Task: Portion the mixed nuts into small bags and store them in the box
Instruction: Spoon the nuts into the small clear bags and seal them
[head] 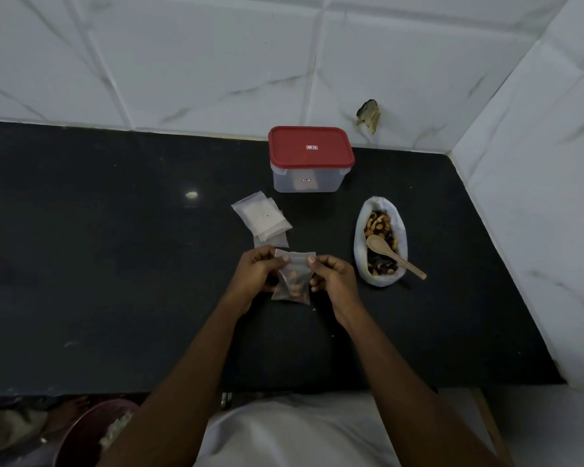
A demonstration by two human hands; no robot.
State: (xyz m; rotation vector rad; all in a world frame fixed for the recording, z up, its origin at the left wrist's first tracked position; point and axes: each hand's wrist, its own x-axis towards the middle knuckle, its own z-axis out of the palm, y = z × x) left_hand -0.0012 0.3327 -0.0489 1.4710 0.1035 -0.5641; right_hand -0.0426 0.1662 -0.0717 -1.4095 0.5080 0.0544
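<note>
A small clear bag (292, 281) with some nuts in its bottom hangs just above the black counter (115, 247). My left hand (257, 276) pinches its top left edge and my right hand (332, 278) pinches its top right edge. Behind the hands lies a stack of empty small bags (262, 217). To the right sits a white bag of mixed nuts (380, 241), open, with a wooden spoon (393, 256) resting in it. The clear box (309, 161) stands at the back with its red lid on.
White marble-tiled walls (182, 62) close the counter at the back and on the right. A chipped spot (368, 114) marks the back wall. A maroon tub (91, 433) sits on the floor below the counter's front edge, at lower left.
</note>
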